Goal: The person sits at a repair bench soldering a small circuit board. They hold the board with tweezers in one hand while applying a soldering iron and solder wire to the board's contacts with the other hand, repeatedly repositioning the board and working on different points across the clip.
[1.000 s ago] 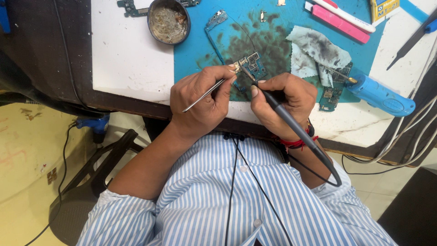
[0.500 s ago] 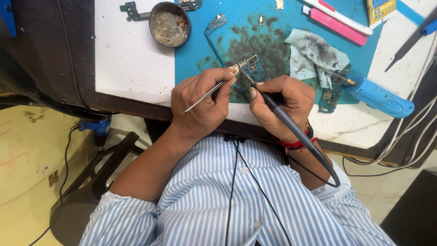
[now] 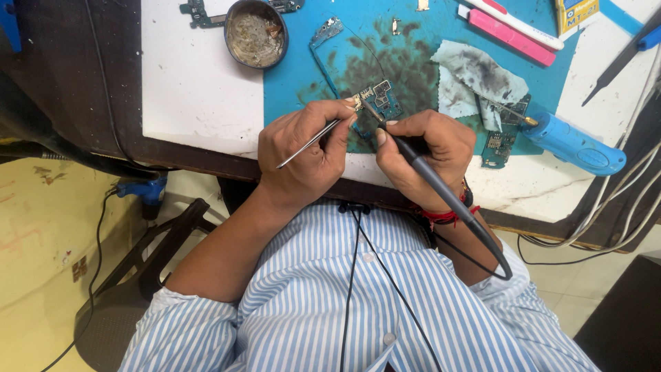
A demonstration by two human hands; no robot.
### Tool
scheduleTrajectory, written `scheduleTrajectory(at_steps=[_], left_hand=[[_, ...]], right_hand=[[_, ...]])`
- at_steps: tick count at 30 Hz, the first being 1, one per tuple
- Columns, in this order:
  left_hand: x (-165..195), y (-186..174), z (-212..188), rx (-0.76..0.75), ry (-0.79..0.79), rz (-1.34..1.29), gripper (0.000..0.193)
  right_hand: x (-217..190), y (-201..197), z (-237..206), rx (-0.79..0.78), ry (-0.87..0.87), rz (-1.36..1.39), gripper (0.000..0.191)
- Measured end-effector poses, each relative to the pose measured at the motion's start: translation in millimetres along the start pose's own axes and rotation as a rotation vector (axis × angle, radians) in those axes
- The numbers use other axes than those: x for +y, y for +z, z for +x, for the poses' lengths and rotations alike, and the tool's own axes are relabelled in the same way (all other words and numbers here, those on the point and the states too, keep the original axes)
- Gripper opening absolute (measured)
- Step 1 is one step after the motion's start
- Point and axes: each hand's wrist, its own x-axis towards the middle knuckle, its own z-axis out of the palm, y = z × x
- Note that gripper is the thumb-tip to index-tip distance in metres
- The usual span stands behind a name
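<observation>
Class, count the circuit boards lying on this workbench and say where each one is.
3: one small board under the tool tips on the blue mat; one beside the blue tool; one at the top edge. Others may be hidden.

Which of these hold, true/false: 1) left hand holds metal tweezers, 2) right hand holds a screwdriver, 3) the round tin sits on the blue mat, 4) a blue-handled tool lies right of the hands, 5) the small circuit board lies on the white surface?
1) True. The left hand pinches metal tweezers, tips at the small circuit board.
2) False. The right hand holds a dark corded soldering iron like a pen, tip at the board.
3) False. The round tin sits mostly on the white surface, overlapping the left edge of the blue mat.
4) True. The blue-handled tool lies right of the hands.
5) False. The board lies on the blue mat.
</observation>
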Motion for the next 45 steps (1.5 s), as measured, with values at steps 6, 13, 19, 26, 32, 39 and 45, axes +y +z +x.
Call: scheduleTrajectory(at_steps=[6,13,19,26,32,39,45], left_hand=[[-0.6,0.5,-0.3,0.004,0.000,0.001,0.014],[-0.4,0.7,-0.7,0.007,0.001,0.016,0.014],[-1.1,0.4,-0.4,0.010,0.014,0.009,0.015],[-0.7,0.3,-0.3,0.000,-0.005,0.008,0.014],[-1.6,-0.2,-0.1,0.002,0.009,0.004,0.014],[-2.0,0.0,0.0,0.001,0.004,0.020,0.014],[-1.9,0.0,0.0,0.005,0.011,0.017,0.014]], right_hand=[[-0.7,-0.1,0.5,-0.006,0.009,0.006,0.015],[-0.3,0.2,1.3,-0.005,0.005,0.001,0.016],[-0.6,1.2,1.0,0.008,0.022,-0.002,0.016],[-0.9,1.7,1.0,0.001,0.022,0.004,0.016],[-1.0,1.9,2.2,-0.002,0.006,-0.005,0.016],[-1.5,2.6,3.3,-0.008,0.013,-0.011,0.016],[-1.6,2.6,2.9,-0.003,0.009,-0.009,0.015]])
